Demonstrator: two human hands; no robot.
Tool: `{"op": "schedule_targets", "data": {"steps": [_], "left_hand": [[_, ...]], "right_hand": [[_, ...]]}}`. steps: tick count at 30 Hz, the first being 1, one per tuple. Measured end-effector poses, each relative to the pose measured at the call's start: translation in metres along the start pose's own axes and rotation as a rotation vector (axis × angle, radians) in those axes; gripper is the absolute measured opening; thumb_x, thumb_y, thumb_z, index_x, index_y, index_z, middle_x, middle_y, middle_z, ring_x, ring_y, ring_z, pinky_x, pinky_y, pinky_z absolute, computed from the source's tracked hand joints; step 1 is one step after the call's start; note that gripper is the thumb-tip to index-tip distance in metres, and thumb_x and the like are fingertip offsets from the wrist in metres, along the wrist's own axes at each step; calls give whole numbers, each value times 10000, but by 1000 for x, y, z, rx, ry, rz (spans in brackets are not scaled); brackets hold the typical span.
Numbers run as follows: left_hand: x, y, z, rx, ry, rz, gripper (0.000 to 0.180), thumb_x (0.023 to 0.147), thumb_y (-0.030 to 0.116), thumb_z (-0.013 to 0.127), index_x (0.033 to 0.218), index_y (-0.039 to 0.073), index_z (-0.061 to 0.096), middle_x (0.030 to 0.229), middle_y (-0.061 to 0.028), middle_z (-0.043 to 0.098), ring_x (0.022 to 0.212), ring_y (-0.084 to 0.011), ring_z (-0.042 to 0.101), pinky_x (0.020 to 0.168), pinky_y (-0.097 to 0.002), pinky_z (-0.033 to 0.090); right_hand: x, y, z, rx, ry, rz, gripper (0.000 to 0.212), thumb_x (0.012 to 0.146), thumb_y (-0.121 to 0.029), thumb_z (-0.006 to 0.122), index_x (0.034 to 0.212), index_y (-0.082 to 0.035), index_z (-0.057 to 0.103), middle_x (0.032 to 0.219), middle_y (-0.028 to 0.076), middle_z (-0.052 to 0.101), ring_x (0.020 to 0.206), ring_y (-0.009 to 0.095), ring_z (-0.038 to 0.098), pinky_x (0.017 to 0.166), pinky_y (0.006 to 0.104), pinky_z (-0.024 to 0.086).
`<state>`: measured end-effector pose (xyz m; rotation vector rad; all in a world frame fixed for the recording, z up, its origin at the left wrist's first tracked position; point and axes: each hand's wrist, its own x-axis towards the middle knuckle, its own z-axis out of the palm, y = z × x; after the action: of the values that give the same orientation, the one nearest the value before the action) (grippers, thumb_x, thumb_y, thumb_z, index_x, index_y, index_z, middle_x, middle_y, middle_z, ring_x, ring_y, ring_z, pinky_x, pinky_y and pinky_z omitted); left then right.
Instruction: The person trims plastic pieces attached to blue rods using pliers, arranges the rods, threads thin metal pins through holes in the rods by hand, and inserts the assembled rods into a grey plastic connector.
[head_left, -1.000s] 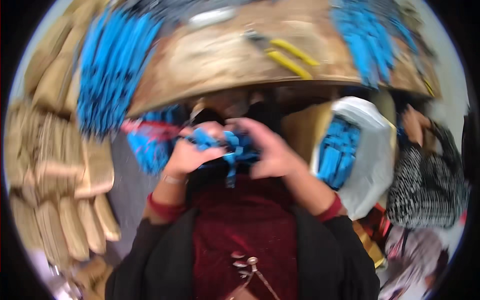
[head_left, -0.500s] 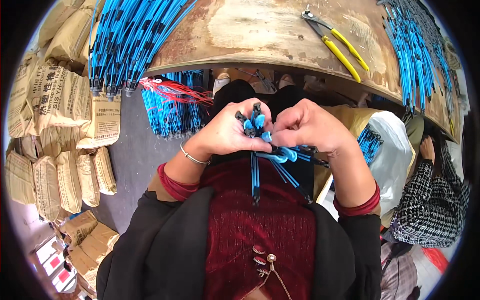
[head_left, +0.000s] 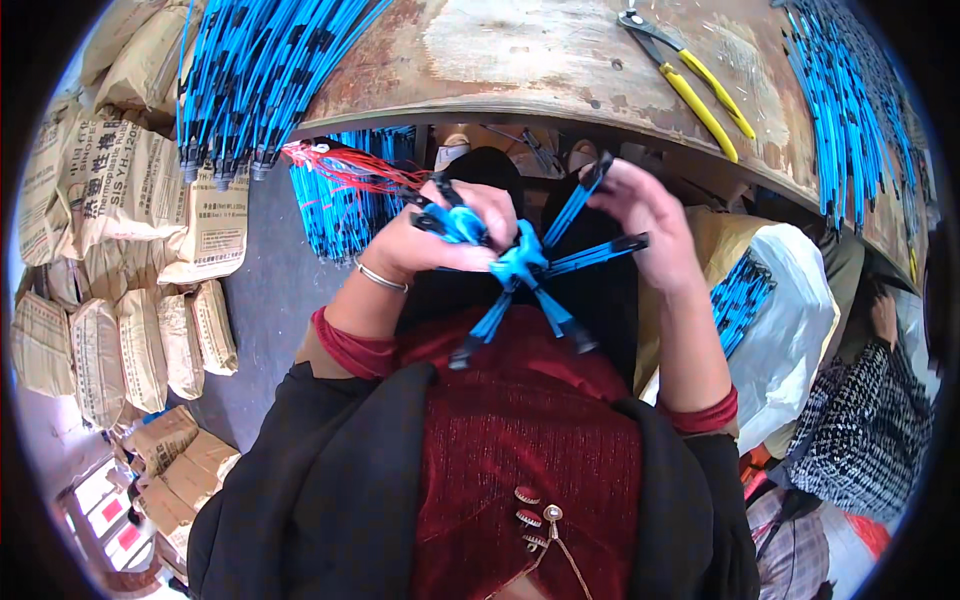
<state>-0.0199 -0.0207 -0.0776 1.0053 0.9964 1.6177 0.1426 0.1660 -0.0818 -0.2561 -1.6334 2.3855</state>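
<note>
Across the top, the wooden workbench [head_left: 510,50] runs out of view. Below it, a white-lined sack [head_left: 798,310] is partly hidden behind the right forearm [head_left: 697,350]. At mid-view, a bundle of blue strands [head_left: 521,262] splays out. The left hand [head_left: 450,235] is curled closed on its left part, hiding some; the right hand [head_left: 650,222], half open and blurred, is at one black tip [head_left: 598,172], its grip impossible to tell.

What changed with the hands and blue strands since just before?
The right hand moved up and right, away from the left hand; whether it grips a strand is blurry. The blue strands now spread wider, star-like. The left hand still holds them; the pliers stayed on the table.
</note>
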Motion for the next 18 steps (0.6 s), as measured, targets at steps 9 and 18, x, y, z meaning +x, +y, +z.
{"op": "schedule_targets", "data": {"steps": [9, 18], "left_hand": [[-6, -2, -27, -223, -159, 32, 353, 644, 288, 770, 817, 18, 622, 824, -117, 602, 780, -210, 561, 715, -321, 447], [-11, -4, -22, 24, 39, 58, 393, 712, 379, 728, 807, 22, 596, 761, -98, 571, 714, -225, 538, 646, -341, 430]], "right_hand": [[-7, 29, 40, -24, -296, 243, 722, 700, -130, 726, 1305, -10, 349, 1286, 114, 433, 1191, 222, 437, 974, 374, 359], [-24, 32, 43, 259, -387, 43, 686, 713, -115, 722, 1296, -23, 372, 1131, 93, 537, 1038, 169, 526, 901, 327, 415]]}}
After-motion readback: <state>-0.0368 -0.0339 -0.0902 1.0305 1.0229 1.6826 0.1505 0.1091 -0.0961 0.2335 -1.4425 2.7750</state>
